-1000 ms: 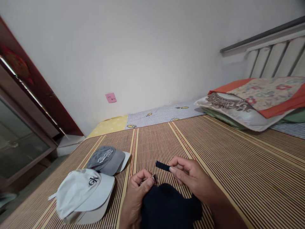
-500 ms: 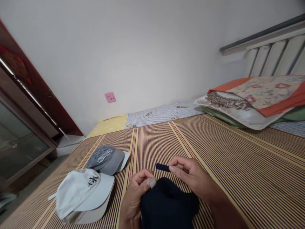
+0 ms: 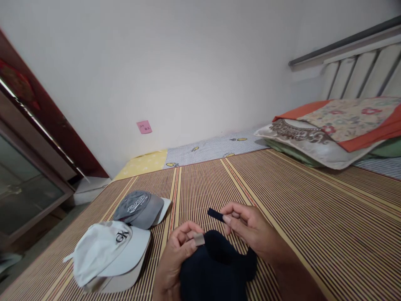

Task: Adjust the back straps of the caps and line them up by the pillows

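Note:
A dark navy cap is at the bottom centre, over the striped mat. My left hand pinches a small light-coloured buckle at the cap's left edge. Between the thumb and fingers of my right hand is a dark strap; its free end points up and left, apart from the buckle. To the left lie a white cap with black letters and, behind it, a grey cap. Both have their brims towards the right.
Cushions and an orange-edged floral cloth are stacked at the far right beneath a radiator. A pink note is on the wall. A glass-panelled door stands at the left.
The strap in my right hand has tilted, its free end rising slightly. My left hand has shifted a little left with the navy cap, and more of the buckle shows.

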Demonstrator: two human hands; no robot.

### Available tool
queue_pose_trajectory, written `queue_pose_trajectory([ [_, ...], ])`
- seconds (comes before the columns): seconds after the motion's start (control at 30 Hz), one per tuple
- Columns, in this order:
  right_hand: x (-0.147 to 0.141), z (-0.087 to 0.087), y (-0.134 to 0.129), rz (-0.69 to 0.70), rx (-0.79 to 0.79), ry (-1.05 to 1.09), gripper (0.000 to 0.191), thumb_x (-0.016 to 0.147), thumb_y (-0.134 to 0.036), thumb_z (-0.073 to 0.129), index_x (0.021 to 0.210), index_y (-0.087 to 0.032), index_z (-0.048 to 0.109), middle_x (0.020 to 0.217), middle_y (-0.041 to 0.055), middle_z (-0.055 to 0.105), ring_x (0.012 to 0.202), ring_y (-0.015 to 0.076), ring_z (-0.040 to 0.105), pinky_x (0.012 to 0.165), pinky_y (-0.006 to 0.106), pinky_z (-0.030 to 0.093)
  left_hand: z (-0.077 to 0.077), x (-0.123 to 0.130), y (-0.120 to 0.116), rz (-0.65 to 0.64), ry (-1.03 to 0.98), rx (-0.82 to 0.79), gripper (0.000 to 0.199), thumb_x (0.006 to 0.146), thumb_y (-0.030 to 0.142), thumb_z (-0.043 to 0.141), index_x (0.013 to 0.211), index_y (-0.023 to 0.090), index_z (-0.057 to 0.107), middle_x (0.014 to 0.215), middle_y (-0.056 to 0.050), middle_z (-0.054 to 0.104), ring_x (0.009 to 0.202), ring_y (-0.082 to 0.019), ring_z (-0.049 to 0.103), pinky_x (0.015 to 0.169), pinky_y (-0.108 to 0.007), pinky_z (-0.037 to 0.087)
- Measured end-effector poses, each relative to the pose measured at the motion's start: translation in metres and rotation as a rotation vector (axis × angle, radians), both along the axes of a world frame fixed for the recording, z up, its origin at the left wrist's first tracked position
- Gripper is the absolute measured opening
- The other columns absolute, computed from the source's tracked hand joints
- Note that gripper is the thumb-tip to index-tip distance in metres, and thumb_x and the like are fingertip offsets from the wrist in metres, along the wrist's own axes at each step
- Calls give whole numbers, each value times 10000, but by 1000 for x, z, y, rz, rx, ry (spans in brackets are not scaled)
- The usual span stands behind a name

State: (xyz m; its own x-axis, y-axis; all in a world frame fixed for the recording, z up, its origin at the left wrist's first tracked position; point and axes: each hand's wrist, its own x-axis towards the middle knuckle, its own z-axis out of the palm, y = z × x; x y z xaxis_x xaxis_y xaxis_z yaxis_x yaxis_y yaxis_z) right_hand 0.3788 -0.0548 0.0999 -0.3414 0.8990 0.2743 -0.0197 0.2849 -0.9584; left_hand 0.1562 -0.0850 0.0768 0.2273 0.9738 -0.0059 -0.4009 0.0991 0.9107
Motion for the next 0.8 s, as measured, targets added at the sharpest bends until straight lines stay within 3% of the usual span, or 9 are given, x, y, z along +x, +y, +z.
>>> queue_pose_trajectory([
  [0.2,0,2,-1,-7,-10,-17,183,968,-341,589,875,-201,661,656,-36,530,613,120,476,572,260,339,-5,-8,0,27,49,5,352,657,365,924,792,143,686,703,-8,617,572,-66,469,542,-159,340],
  [0.37,1,3,-1,29,-32,-32,236,963,-388,628,847,-186,665,702,-27,531,640,116,464,570,254,330,3,-1,-2,16,79,56,319,759,375,863,797,153,636,772,-18,628,666,-94,513,616,-180,383],
  [0.57,0,5,-5,56,-29,-22,218,947,-370,644,829,-187,656,700,-28,538,645,116,471,586,252,350,6,8,-5,4,79,56,303,840,387,797,851,184,573,688,49,493,577,-63,353,538,-167,276],
  [0.8,-2,11,-8,65,-36,-16,231,933,-368,636,802,-178,646,689,-26,534,636,114,458,577,252,335,1,8,-2,-13,38,112,374,769,449,842,841,180,593,747,14,535,648,-90,394,594,-191,303],
])
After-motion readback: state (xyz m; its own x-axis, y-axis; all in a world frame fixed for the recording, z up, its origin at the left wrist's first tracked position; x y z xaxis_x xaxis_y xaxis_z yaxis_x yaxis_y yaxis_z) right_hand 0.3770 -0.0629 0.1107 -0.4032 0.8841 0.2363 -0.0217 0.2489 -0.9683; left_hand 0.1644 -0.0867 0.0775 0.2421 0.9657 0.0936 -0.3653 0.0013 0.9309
